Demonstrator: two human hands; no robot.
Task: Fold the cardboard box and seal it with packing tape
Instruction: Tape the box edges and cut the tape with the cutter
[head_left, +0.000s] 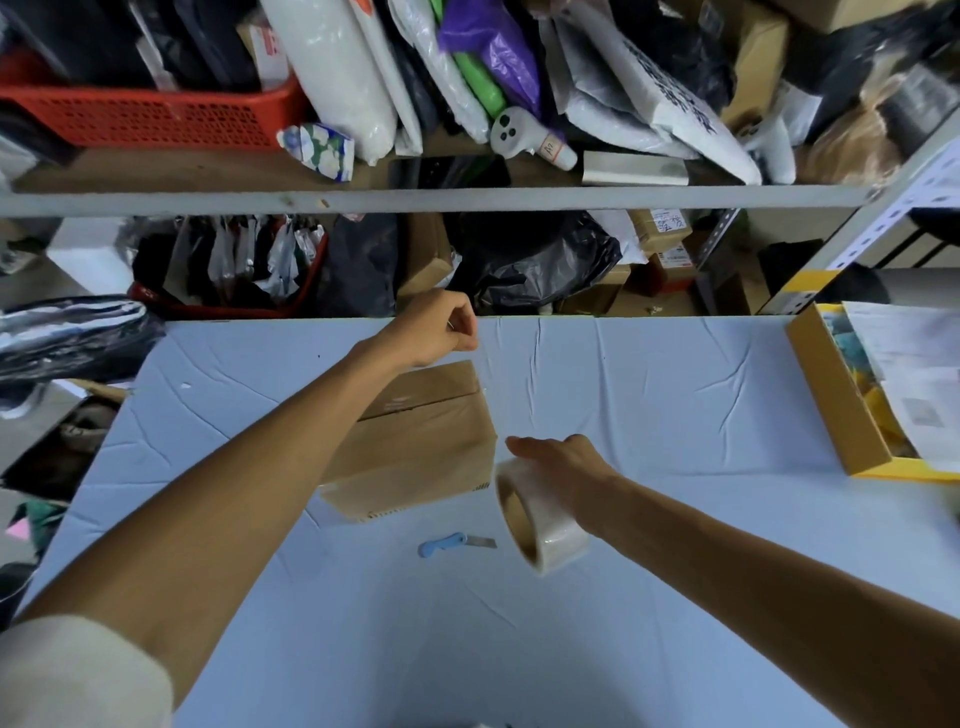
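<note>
I see the cardboard box (426, 447) lying closed on the blue table (675, 415), partly under the left forearm. The left hand (434, 327) is raised beyond the box with its fingers curled, pinching the end of a thin clear tape strip (489, 400). The right hand (561, 460) holds the packing tape roll (545, 525) just beside the box, index finger straight; its other fingers are hidden. A blue knife (452, 545) lies near.

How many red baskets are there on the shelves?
2. The upper red basket sits on the top shelf at left; the lower red basket is below it, behind the table, stuffed with bags. Clutter may hide more.
</note>
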